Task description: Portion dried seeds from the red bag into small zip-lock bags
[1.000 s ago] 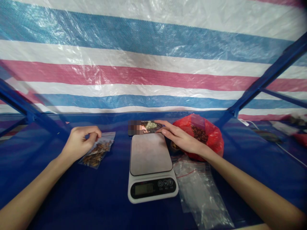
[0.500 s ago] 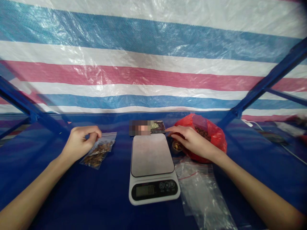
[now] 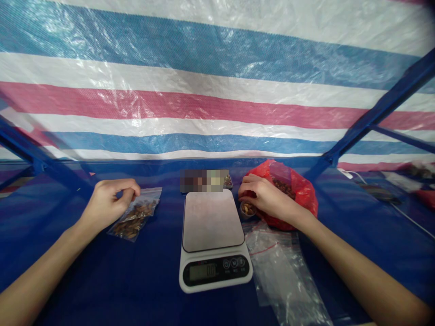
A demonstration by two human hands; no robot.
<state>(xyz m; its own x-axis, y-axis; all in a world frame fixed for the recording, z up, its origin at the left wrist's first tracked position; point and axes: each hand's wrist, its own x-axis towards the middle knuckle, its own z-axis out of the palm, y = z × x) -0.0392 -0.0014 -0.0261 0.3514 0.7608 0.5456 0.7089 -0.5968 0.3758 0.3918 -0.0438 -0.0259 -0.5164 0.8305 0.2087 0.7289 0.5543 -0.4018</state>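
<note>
My left hand (image 3: 113,201) is closed in a pinch at the upper left corner of a clear zip bag (image 3: 136,216) of brown, nut-like pieces. The bag lies slanted on the blue surface. My right hand (image 3: 267,195) curls over the far rim of a small clear cup (image 3: 248,208) with similar brown pieces in it, its fingers drawn together there. Behind that hand sits an open red plastic bag (image 3: 307,194), also with brown pieces inside. A white kitchen scale (image 3: 213,222) stands between my hands, with a bare metal plate and a display that seems to read 0.0.
Flat clear zip bags (image 3: 282,271) with red seal lines lie right of the scale. A dark flat object (image 3: 227,181), partly blurred out, lies behind it. Blue metal bars (image 3: 380,108) slope on both sides, and a striped plastic sheet (image 3: 204,104) hangs at the back.
My right hand's fingers have curled in and down from stretched out to the far rim of the cup. My left hand keeps its pinch. The view has shifted slightly.
</note>
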